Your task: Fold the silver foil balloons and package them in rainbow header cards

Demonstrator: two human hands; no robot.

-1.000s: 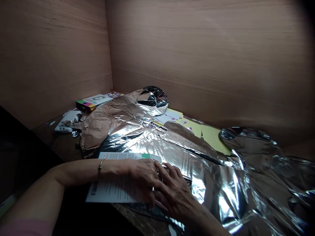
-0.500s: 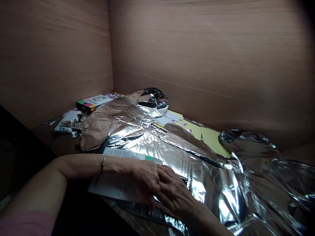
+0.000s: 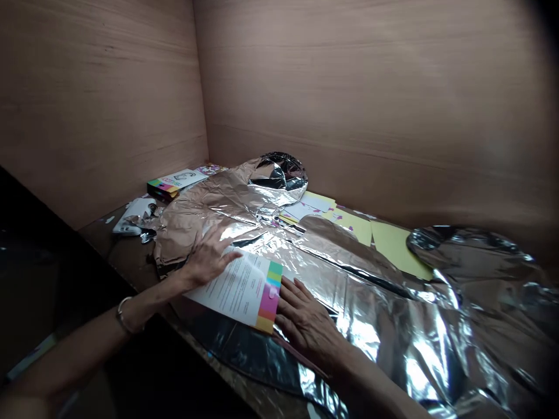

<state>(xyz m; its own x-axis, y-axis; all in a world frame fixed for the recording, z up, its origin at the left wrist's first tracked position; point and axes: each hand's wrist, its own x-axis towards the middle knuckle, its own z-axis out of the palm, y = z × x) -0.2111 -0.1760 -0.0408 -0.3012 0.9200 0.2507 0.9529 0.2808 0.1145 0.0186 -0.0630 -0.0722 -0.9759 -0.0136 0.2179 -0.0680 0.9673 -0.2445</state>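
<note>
A white printed packet [image 3: 238, 285] with a rainbow-striped end and a hang hole lies on the large foil balloon [image 3: 271, 247], which is flat and rose-silver. My left hand [image 3: 209, 262] is over the packet's far left end, fingers spread and slightly blurred; whether it touches the packet I cannot tell. The fingers of my right hand [image 3: 303, 317] stretch flat against the striped end, partly on the foil. Nothing is gripped in either hand.
A striped box [image 3: 170, 185] and a white device [image 3: 135, 215] sit at the left back. Yellow sheets [image 3: 397, 247] and white paper pieces [image 3: 314, 203] lie behind the balloon. Wooden walls [image 3: 349, 105] rise at the left and back. The table's dark front edge [image 3: 209, 361] runs diagonally.
My left hand has moved left from beside my right hand to the packet's other end, uncovering the print and striped end. The right hand remains near the same spot, its fingers now straighter.
</note>
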